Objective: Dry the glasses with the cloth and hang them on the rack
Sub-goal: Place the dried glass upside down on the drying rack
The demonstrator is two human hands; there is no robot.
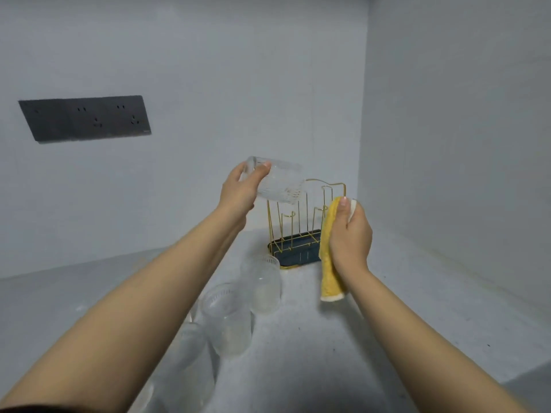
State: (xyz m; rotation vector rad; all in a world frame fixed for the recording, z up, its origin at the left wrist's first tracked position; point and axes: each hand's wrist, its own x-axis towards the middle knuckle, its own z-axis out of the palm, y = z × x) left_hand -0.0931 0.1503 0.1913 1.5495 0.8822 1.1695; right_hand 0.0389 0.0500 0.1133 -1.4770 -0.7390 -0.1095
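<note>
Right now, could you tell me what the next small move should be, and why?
Probably lower the glass, held tilted in the left hand above the rack, mouth-down onto a gold prong. The right hand holds the cloth apart from it.

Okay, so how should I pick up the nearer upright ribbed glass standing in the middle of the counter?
Wrap a hand around the ribbed side wall of the clear ribbed glass tumbler, coming from the right: it stands upright, mouth up, and another glass sits close behind it.
</note>
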